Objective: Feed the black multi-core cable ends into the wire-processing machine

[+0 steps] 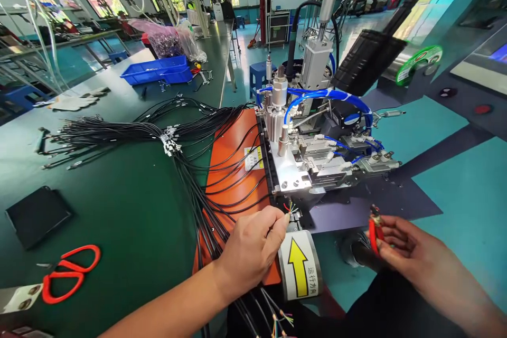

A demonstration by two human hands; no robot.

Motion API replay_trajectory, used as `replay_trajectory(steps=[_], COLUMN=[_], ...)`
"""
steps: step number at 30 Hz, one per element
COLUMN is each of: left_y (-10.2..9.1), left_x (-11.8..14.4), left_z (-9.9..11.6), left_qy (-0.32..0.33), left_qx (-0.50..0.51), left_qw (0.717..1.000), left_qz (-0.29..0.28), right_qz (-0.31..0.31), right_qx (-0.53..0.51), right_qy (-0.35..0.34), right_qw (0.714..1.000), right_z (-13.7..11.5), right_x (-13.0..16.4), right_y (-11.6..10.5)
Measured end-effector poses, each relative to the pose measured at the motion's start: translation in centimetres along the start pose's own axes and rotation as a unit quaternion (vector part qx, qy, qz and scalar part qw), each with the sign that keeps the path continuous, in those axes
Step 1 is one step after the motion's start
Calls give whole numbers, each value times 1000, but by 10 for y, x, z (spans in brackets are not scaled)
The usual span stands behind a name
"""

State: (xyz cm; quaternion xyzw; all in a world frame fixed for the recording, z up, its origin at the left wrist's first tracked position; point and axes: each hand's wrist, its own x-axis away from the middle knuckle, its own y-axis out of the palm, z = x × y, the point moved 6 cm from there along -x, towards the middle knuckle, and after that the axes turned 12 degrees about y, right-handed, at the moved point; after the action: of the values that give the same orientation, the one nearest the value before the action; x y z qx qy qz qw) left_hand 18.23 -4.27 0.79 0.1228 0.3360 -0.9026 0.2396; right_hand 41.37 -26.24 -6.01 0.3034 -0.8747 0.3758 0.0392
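My left hand (253, 237) pinches the end of a black cable, whose fanned thin coloured wires (291, 208) stick out past the thumb and forefinger. They sit at the near end of a metal machine (293, 169) with blue air hoses. Out to the right, my right hand (412, 248) holds small red-handled nippers (374, 232), jaws pointing up. Several black cables (186, 169) run over an orange panel (233, 163) beside the left hand. More stripped cable ends (277, 317) hang below the left wrist.
Red-handled scissors (71, 273) and a black square pad (38, 216) lie on the green table (130, 237). A blue tray (156, 70) stands farther back, near white gloves (77, 101). Below the machine's edge is a roller with a yellow arrow (299, 269). A solder spool (419, 63) stands right.
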Motion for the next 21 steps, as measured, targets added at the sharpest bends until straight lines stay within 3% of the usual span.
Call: replay_trajectory(steps=[2,4,6,9,12,16,21], left_y=[1,1,2,3,4,5,5], left_x=[0,-1,-1,-2,-1,0,-1], left_z=[-1,0,0,0,0,1,2], left_qy=[-2,-1,-1,-4,-4,2,17], left_qx=[-2,-11,-26,-48,-53,-44,-38], left_qw=[1000,1000,999,998,998,998,998], left_qz=[-5,-13,-22,-31,-41,-47,-41], right_qz=[-70,-54,-5,41,38,24,22], right_qx=[-27,20,92,143,160,182,195], right_qy=[15,-13,-98,-268,-351,-395,-398], right_qw=[997,998,991,952,922,900,896], right_z=[-5,-20,-46,-90,-113,-121,-121], right_x=[15,27,38,52,54,49,42], right_y=[13,18,21,27,35,40,39])
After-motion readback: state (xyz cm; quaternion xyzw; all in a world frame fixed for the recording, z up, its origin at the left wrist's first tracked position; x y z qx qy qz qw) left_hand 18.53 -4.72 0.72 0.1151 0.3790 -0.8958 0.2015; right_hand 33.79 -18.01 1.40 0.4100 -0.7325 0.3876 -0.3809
